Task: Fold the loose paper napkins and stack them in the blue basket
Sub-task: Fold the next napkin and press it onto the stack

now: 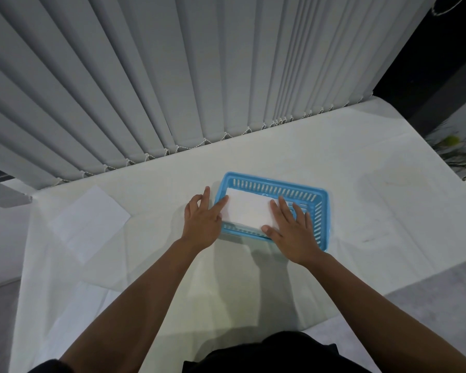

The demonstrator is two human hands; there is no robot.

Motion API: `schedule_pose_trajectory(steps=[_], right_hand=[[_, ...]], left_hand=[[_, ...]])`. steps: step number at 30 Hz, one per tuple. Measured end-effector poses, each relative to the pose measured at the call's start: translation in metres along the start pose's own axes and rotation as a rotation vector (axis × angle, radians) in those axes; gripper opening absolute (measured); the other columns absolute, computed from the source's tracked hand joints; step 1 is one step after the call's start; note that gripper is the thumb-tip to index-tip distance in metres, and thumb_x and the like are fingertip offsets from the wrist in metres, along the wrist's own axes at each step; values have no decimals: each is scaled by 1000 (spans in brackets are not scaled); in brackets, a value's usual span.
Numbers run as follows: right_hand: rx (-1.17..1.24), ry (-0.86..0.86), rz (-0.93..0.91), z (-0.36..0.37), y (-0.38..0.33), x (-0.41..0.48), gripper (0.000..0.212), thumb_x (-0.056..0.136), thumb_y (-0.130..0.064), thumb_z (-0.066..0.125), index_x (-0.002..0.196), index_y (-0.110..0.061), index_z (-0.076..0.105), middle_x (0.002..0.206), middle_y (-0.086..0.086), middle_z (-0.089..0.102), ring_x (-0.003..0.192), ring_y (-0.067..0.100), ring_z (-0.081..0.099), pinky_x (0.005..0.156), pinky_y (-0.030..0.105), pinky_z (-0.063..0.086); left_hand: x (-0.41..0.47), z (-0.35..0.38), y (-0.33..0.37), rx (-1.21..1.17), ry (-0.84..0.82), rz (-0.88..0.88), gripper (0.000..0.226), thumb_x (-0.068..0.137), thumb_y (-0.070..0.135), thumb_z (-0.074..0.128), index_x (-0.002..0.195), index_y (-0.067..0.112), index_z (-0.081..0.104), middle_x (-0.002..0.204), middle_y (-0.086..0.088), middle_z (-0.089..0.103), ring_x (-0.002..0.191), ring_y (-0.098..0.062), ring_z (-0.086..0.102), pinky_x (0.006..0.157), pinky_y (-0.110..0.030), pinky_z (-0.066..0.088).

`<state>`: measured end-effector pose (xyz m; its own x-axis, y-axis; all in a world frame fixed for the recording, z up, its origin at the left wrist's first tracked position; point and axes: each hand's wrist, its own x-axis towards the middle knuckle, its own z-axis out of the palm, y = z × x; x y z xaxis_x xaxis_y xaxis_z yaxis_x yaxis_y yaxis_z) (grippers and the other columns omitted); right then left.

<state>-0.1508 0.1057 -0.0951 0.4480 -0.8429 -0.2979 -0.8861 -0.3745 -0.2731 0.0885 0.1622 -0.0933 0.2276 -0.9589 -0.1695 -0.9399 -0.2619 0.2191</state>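
Observation:
A blue slotted plastic basket sits on the white table, right of centre. A folded white napkin lies inside it, filling its left part. My left hand is at the basket's left end, fingers spread, with fingertips touching the napkin's left edge. My right hand lies flat over the napkin's right end and the basket's near rim, fingers apart. A loose unfolded white napkin lies flat on the table at the left.
A white cloth covers the table. Grey vertical blinds hang along the far edge. The table's right edge drops off near a plant. A second sheet's corner lies below the loose napkin.

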Motion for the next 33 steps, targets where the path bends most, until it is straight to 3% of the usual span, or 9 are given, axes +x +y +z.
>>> schedule_pose_trajectory(steps=[7,10,12,15,18,20,24,29,33], right_hand=[[24,-28,-4,-5,6,-4,78,87,-73,18,151,-34,-5,161,-6,-14,147,29,-10,117,52,-7],[140,70,27,-10,10,-11,82,82,-76,14,151,-35,0,162,-7,-10,148,25,-9,118,46,-6],[215,189,80,-13,15,-15,78,85,-74,17,151,-35,4,162,-5,-5,148,23,-6,119,42,-3],[356,352,236,-13,27,-20,72,92,-64,24,152,-28,12,162,4,2,147,25,0,119,39,1],[567,383,419,-11,43,-21,68,97,-55,30,152,-19,14,162,10,5,148,27,1,118,39,0],[765,317,497,-8,48,-21,70,97,-56,31,153,-19,11,162,7,8,148,26,4,119,42,4],[1024,298,511,-10,38,-23,77,92,-63,35,153,-26,5,161,-2,17,144,20,25,118,41,22],[1037,288,454,-12,18,-21,76,92,-61,38,152,-27,6,153,-3,34,124,10,47,103,30,34],[1043,267,394,-7,-6,-18,76,91,-62,40,151,-27,12,143,-2,47,118,17,58,105,46,43]], left_hand=[[-2,-2,-2,4,24,40,53,96,26,36,146,40,27,161,-8,8,140,-30,15,115,-45,16],[0,-5,1,-122,121,35,51,95,21,38,144,38,35,160,-6,15,137,-30,19,113,-44,21],[5,-9,4,-304,145,-15,51,95,19,37,144,34,35,160,-6,17,138,-30,20,114,-42,21],[12,-17,14,-793,49,-213,46,100,27,34,146,28,32,158,-3,24,143,-22,24,119,-39,19],[16,-24,21,-1182,-134,-479,41,100,46,28,128,26,51,140,-4,51,120,-18,52,102,-34,38],[16,-23,24,-1330,-215,-584,52,98,53,29,122,19,59,125,-7,62,110,-21,59,101,-38,44],[14,-16,25,-1363,-199,-604,54,97,55,30,124,19,59,118,-5,65,110,-24,61,105,-44,43],[6,-21,13,-1338,-129,-568,42,96,56,29,107,31,61,103,3,67,96,-14,62,88,-34,46],[-6,-29,-11,-1285,-53,-532,41,96,54,25,93,34,61,98,5,66,91,-11,61,72,-27,44]])
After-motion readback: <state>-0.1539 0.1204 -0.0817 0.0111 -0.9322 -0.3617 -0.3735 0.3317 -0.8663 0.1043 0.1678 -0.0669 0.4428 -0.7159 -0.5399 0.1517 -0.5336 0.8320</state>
